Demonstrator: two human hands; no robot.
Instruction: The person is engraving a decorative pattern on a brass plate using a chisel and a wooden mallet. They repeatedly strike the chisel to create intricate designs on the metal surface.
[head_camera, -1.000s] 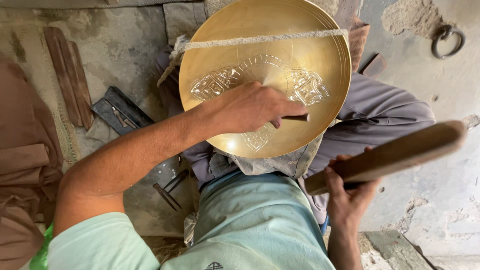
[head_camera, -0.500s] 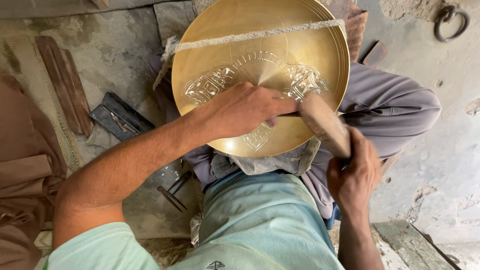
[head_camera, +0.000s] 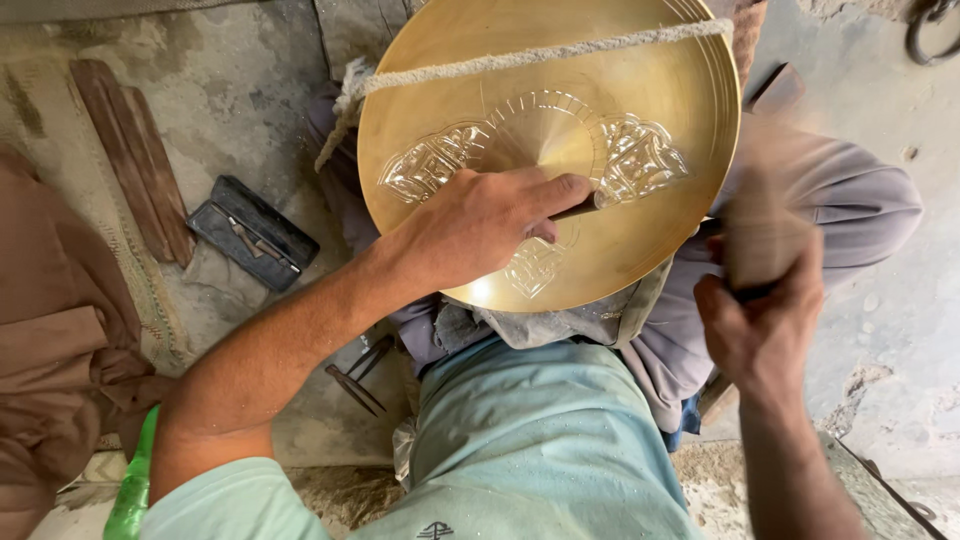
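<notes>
A round brass plate with engraved patterns rests tilted on my lap, and a rough rope runs across its upper part. My left hand lies on the plate's lower half, shut on a thin dark chisel whose tip points at the metal. My right hand is at the right, shut on a wooden mallet. The mallet is blurred with motion and hangs just right of the plate's rim.
A dark flat tool case and wooden strips lie on the concrete floor at the left. Small metal tools sit by my knee. Brown cloth fills the left edge, with a green bottle below it.
The mallet was raised out to the right, then swung in toward the chisel, and is now blurred near the plate's right rim. My left hand has stayed on the plate with the chisel.
</notes>
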